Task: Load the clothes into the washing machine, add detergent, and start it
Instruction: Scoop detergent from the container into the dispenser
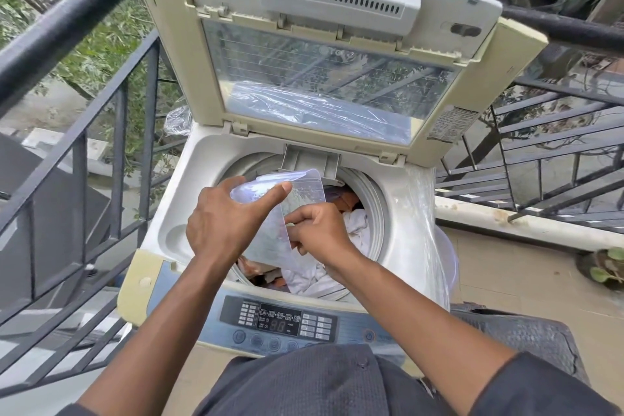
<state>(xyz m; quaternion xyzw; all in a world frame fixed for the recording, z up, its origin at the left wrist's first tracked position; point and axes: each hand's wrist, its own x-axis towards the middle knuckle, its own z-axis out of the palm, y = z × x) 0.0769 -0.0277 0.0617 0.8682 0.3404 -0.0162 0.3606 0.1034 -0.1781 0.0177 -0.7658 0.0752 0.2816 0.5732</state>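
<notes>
While both hands [223, 223] [320, 230] pinch the clear pouch [287, 213], the lid [337, 54] reads LG

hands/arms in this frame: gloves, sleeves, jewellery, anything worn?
No gloves: left hand and right hand are both bare, with no rings, watch or bands visible. Forearms are uncovered. Dark grey sleeves show only at the frame's bottom edge, matching the dark grey buttoned garment on the torso.
</notes>
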